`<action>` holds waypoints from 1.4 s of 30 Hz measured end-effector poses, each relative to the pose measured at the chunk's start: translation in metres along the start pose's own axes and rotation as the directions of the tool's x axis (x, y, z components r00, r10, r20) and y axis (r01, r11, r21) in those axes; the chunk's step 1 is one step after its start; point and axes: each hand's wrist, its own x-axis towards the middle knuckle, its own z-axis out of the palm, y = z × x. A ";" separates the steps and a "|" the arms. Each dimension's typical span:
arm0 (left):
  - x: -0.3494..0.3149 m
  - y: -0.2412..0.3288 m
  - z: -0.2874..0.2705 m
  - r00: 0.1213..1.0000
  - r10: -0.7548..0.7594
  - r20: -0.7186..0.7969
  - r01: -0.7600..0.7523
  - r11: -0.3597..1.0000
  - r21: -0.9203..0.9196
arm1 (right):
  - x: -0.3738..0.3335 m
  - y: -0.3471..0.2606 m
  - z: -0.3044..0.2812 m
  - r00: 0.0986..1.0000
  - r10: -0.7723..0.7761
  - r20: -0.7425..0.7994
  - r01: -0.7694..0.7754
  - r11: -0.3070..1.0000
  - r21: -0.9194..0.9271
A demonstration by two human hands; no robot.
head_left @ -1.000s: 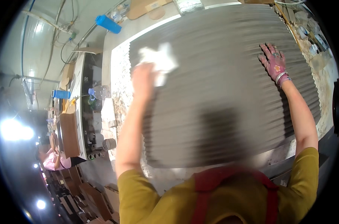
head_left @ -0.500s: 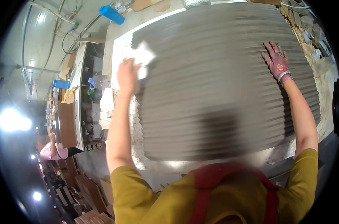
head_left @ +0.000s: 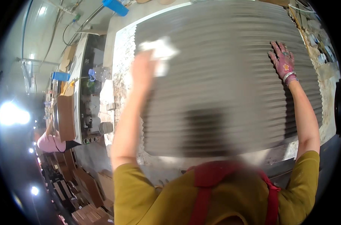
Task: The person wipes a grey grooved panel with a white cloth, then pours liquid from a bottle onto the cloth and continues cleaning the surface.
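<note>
1. Now, leftmost, a person in pink (head_left: pixel 52 142) stands well apart from the table (head_left: pixel 140 10), beside a brown cardboard panel (head_left: pixel 66 118).
2. Next, a blue container (head_left: pixel 60 76) sits above that panel; a clear bottle (head_left: pixel 102 74) with a blue handle is near the table's left edge.
3. Toward the table's far left corner is a blue bottle (head_left: pixel 116 6), partly cut off by the view.
4. The bare left hand (head_left: pixel 143 69) is over the left part of the grey sheet, toward its far left corner. Though motion blurs them, its fingers look closed on a white cloth (head_left: pixel 163 48), which flares out to the right; whether the cloth presses on the surface, I cannot tell.
5. Across the middle, the ribbed grey sheet (head_left: pixel 208 86) lies flat and covers most of the table, with jagged left and right edges and a dark shadow near its front edge.
6. The right hand (head_left: pixel 282 62), in a stained pink glove, rests palm down near the sheet's right edge, fingers spread and holding nothing.
7. Beyond, a thin yellowish stick (head_left: pixel 298 27) and assorted clutter (head_left: pixel 324 48) lie along the table's right edge, toward its far corner.
</note>
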 end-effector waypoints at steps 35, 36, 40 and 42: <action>-0.017 -0.118 0.030 0.916 -0.400 -0.039 0.400 0.898 0.181 | -0.001 -0.005 -0.002 0.999 -0.038 -0.036 0.039 0.999 0.028; -0.013 -0.141 0.022 0.867 -0.486 -0.114 0.499 0.850 0.168 | -0.001 -0.006 -0.004 0.998 -0.037 -0.043 0.038 0.999 0.026; 0.022 -0.115 0.012 0.986 -0.104 -0.134 0.119 0.987 0.110 | -0.003 -0.009 -0.014 1.000 -0.022 -0.016 0.022 1.000 0.000; 0.017 -0.086 0.033 0.989 -0.020 0.147 -0.007 0.984 0.179 | -0.003 -0.010 -0.015 1.000 -0.019 0.013 0.019 1.000 -0.006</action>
